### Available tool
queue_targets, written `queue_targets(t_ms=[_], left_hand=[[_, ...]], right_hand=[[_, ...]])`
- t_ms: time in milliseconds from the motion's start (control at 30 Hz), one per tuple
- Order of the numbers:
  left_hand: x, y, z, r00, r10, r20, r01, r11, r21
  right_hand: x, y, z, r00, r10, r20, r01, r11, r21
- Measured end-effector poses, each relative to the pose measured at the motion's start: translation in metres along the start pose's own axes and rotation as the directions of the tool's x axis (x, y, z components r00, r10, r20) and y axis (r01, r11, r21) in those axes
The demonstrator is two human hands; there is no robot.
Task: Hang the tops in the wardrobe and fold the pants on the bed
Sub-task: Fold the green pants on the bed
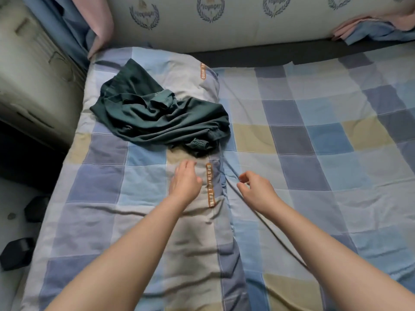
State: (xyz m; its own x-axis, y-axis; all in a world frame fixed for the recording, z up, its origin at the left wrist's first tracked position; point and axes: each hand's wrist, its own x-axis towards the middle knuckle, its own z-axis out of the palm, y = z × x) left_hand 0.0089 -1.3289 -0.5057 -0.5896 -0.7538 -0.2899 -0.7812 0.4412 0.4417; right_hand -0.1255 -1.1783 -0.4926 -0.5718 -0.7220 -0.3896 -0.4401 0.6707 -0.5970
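**Fingers empty above the bed, green garment still in a heap**

Fingers on the left hand point(186, 179) are stretched forward and loosely spread, holding nothing, hovering low over the checked quilt point(139, 223). Whether they touch the fabric I cannot tell. The right hand point(254, 190) sits just beside it, apart from it, its fingers softly bent inward with thumb and forefinger close together but nothing caught between them.

Just beyond the left fingers, a little further up the bed point(314, 135), lies the dark green garment point(157, 117), crumpled in a loose pile with one elastic cuff trailing nearest the hand. It rests on the quilt near the head end, not touched by either hand. Whether it is a top or pants is hard to say from the heap.

Between the two hands runs an orange lettered label point(210, 185) along the quilt's edge. Far past the fingers stands a padded bumper point(247, 25) printed with crests, with pink and blue cloth point(368, 28) bunched at its right end. Left of the left hand, off the bed, dark objects point(15, 250) lie on the floor.
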Motion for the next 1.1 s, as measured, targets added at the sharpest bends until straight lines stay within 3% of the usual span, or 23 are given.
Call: queue_targets(t_ms=[133,267,367,567,633,700,767,900,933,967,1033,1100], left_hand=[[0.091,-0.022,0.027,0.998,0.068,0.019,-0.07,0.976,0.204],[0.145,-0.038,0.057,0.989,0.119,0.088,-0.143,0.919,0.366],[0.168,-0.053,0.081,0.989,0.117,0.093,-0.14,0.941,0.307],[0.135,-0.077,0.091,0.94,0.291,-0.18,-0.282,0.957,0.07],[0.105,-0.092,0.085,0.925,0.334,-0.183,-0.344,0.939,-0.023],[0.076,-0.11,0.079,0.928,0.337,-0.16,-0.347,0.937,-0.043],[0.053,-0.128,0.074,0.94,0.309,-0.143,-0.318,0.947,-0.043],[-0.009,-0.152,0.065,0.945,0.304,-0.121,-0.318,0.94,-0.121],[-0.028,-0.155,0.065,0.941,0.31,-0.134,-0.327,0.937,-0.124],[-0.055,-0.155,0.063,0.936,0.315,-0.156,-0.333,0.937,-0.106],[-0.102,-0.154,0.061,0.922,0.322,-0.213,-0.331,0.943,-0.008],[-0.154,-0.148,0.052,0.911,0.321,-0.26,-0.31,0.947,0.081]], right_hand=[[0.071,0.006,0.04,1.0,0.001,0.017,-0.001,1.0,-0.011],[0.132,-0.002,0.066,0.996,-0.088,-0.009,0.088,0.996,-0.007],[0.181,-0.011,0.072,0.993,-0.113,-0.022,0.114,0.993,0.029],[0.217,-0.024,0.073,0.996,-0.027,0.09,-0.011,0.916,0.401],[0.211,-0.032,0.078,0.994,0.059,0.095,-0.105,0.793,0.6],[0.195,-0.04,0.084,0.975,0.172,0.141,-0.21,0.506,0.836],[0.173,-0.046,0.091,0.955,0.228,0.19,-0.248,0.261,0.933],[0.114,-0.041,0.122,0.932,0.258,0.253,-0.294,0.133,0.946],[0.099,-0.037,0.132,0.937,0.264,0.23,-0.276,0.152,0.949],[0.076,-0.034,0.138,0.941,0.293,0.168,-0.242,0.237,0.941],[0.036,-0.02,0.147,0.95,0.313,-0.025,-0.157,0.545,0.824],[-0.018,-0.005,0.141,0.976,0.172,-0.134,-0.047,0.764,0.643]])
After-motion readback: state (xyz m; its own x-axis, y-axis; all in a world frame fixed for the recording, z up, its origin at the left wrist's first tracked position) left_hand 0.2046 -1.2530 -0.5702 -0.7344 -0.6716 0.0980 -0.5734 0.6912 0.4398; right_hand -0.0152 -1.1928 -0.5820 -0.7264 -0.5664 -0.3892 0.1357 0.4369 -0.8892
